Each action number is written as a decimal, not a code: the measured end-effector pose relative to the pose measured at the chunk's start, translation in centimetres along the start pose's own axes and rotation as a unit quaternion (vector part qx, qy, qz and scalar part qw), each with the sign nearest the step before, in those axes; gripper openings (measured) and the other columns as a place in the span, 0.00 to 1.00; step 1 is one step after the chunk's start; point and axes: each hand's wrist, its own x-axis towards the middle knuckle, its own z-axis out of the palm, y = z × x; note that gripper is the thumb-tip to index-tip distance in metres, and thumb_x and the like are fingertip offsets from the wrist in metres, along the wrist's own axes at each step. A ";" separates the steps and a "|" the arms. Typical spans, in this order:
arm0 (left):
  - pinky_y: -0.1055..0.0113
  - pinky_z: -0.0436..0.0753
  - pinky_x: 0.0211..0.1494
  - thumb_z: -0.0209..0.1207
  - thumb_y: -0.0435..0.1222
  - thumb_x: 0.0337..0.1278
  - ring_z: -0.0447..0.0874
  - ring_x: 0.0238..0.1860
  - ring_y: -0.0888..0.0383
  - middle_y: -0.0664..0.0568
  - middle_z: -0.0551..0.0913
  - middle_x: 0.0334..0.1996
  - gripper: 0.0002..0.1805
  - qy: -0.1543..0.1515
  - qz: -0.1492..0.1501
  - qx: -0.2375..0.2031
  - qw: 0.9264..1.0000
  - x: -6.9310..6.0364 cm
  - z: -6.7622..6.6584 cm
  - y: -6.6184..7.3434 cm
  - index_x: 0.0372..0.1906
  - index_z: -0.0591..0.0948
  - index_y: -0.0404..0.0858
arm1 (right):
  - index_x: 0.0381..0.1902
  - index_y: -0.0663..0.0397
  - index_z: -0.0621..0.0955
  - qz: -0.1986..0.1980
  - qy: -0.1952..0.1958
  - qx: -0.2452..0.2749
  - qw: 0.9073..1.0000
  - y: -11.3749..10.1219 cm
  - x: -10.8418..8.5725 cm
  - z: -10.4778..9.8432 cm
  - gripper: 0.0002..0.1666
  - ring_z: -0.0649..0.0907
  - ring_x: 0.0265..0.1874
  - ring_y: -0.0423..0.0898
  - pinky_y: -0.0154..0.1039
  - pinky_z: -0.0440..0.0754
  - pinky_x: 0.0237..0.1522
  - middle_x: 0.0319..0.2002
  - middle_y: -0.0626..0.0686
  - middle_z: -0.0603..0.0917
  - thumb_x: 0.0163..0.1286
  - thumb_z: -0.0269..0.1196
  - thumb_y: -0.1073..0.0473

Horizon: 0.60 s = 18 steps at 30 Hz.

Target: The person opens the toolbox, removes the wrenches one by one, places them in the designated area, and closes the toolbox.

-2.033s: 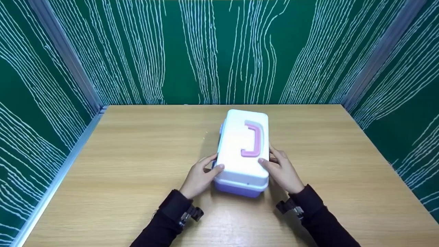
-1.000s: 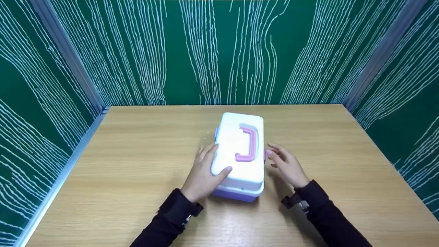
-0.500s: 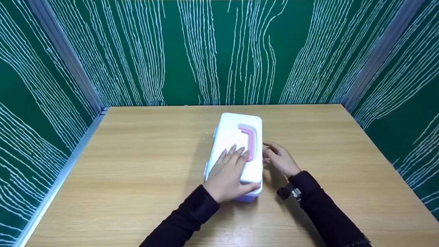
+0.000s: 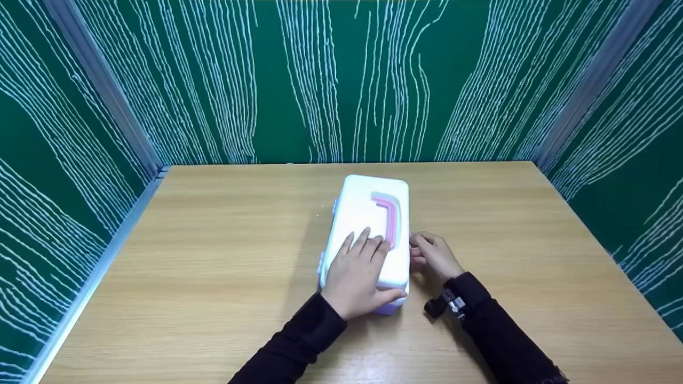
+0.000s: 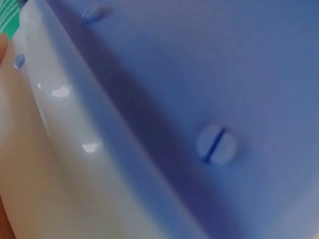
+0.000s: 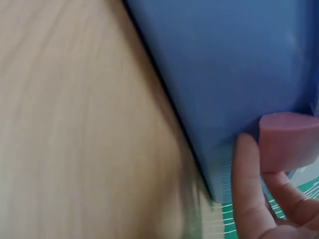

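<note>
A closed box with a white lid point(image 4: 358, 200) and a purple-blue base point(image 6: 224, 64) stands on the table, a pink handle point(image 4: 391, 221) lying in the lid's recess. My left hand point(image 4: 355, 280) rests spread on the near part of the lid, fingertips by the handle's near end. At the box's right side is my right hand point(image 4: 437, 256), its fingers bent at a pink latch point(image 6: 286, 142). In the right wrist view one finger touches the blue side beside the latch; whether the thumb presses the latch is hidden.
The wooden table point(image 4: 224, 240) has a raised metal strip point(image 4: 101, 256) along its left edge. Green panels with white wavy lines point(image 4: 341, 80) stand behind and at both sides. A small camera point(image 4: 436, 308) is strapped at my right wrist.
My left hand has moved from the box's left side onto the lid. My right hand has gone from the lid's edge to the latch side and lately slid slightly nearer. The box has shifted slightly left.
</note>
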 end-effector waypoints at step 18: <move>0.51 0.67 0.73 0.53 0.75 0.45 0.70 0.69 0.48 0.51 0.79 0.61 0.50 0.055 0.000 0.000 0.998 -0.1 0.8 0.1 0.65 0.74 0.43 | 0.38 0.50 0.71 0.033 -0.097 0.143 0.984 0.9 0.4 -0.8 0.03 0.81 0.26 0.38 0.33 0.83 0.32 0.29 0.46 0.77 0.74 0.51 0.60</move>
